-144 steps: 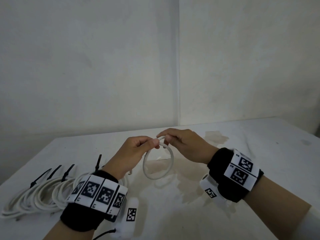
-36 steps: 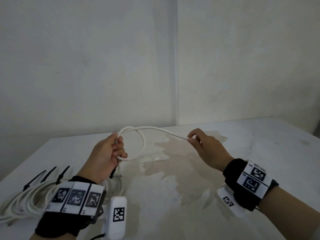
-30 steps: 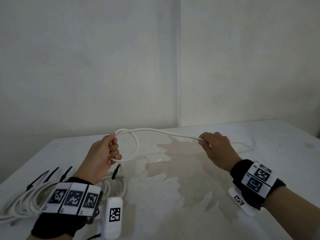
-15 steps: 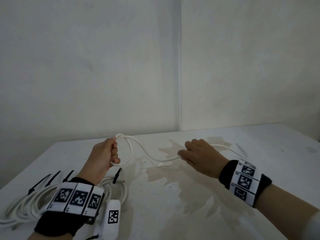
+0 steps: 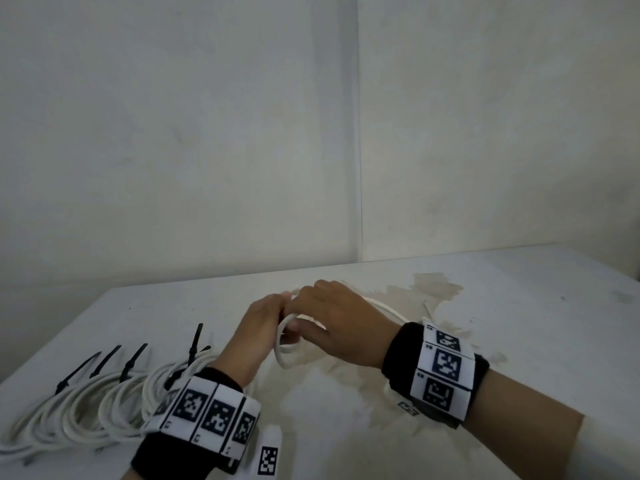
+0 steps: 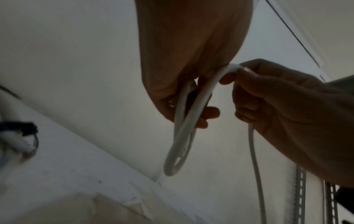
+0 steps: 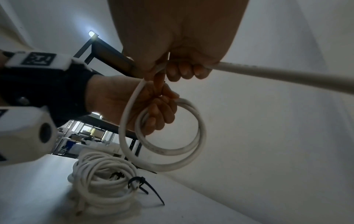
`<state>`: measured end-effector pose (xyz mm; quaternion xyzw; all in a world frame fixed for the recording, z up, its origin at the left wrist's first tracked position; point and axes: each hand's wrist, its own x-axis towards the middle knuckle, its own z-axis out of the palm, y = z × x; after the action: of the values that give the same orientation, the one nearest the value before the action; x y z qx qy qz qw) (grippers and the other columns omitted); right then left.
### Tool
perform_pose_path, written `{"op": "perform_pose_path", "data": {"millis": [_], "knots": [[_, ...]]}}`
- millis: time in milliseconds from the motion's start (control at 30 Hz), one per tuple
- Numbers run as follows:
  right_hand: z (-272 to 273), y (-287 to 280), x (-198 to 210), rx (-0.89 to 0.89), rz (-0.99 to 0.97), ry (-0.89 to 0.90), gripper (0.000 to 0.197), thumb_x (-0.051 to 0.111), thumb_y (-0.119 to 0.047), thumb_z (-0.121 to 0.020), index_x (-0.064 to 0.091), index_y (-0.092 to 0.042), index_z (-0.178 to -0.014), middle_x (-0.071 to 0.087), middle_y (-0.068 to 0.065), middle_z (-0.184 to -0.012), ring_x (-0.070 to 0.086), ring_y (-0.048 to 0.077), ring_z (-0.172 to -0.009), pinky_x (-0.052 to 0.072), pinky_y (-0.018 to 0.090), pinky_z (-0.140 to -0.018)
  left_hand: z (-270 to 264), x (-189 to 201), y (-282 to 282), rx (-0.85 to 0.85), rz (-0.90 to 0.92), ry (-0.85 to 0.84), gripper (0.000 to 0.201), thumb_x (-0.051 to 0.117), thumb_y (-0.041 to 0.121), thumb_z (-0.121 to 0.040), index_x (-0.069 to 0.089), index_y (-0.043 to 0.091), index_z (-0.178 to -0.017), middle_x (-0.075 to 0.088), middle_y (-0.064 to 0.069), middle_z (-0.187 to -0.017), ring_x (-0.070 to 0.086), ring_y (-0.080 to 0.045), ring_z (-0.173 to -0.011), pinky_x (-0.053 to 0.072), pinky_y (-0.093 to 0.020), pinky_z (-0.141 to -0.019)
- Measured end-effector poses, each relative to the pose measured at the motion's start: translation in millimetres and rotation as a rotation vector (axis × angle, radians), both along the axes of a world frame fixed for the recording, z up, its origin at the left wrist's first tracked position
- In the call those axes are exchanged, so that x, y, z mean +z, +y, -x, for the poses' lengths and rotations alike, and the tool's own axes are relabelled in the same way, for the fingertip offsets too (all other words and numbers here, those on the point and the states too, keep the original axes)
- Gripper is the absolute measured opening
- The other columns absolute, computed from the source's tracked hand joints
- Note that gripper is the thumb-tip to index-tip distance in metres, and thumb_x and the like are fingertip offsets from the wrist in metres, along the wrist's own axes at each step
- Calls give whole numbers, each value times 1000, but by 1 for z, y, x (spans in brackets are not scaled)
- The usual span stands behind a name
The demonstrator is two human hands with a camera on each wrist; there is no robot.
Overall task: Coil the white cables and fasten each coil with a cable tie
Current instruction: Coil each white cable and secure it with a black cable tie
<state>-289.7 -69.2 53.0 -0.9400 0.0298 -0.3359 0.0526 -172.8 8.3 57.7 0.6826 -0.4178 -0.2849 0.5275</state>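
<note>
- Nearest, left of the hands, a row of finished white cable coils (image 5: 86, 410) lies on the table (image 5: 519, 323), each cinched with a black cable tie (image 5: 133, 362).
- Beyond the coils, the left hand (image 5: 258, 329) grips a small two-loop coil (image 7: 172, 139) of white cable.
- Touching that coil, the right hand (image 5: 341, 323) curls round the cable's free run (image 7: 277, 74), which trails beyond, probably onto the table.

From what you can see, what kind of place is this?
Probably a workshop or lab bench. A stained white table sits in a bare wall corner, tied cable coils are piled on it, and the right wrist view shows metal shelving and cluttered desks behind.
</note>
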Motion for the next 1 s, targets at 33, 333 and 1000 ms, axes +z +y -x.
{"op": "perform_pose_path", "data": {"millis": [33, 333, 1000], "knots": [[2, -1, 4, -5, -68, 19, 33, 41, -28, -91, 64, -6, -95, 63, 6, -81, 47, 21, -71, 30, 29, -67, 2, 0, 1, -11, -7, 19, 28, 41, 6, -94, 51, 5, -67, 53, -8, -59, 55, -11, -47, 45, -26, -58], [17, -21, 17, -100, -424, -36, 23, 51, -30, -89, 60, -9, -92, 58, 8, -74, 41, 6, -67, 34, 20, -66, 20, -3, 2, -146, 27, 353, 37, 26, 20, -94, 38, 12, -60, 35, 2, -42, 25, -10, -33, 30, -20, -38], [21, -20, 0, 2, -818, 10, 19, 42, -16, -98, 58, -16, -107, 61, -10, -71, 41, 0, -54, 34, 14, -56, 18, 4, 3, -98, 159, 422, 40, 34, 31, -98, 38, 14, -62, 25, 9, -42, 19, -4, -33, 20, -16, -35]]}}
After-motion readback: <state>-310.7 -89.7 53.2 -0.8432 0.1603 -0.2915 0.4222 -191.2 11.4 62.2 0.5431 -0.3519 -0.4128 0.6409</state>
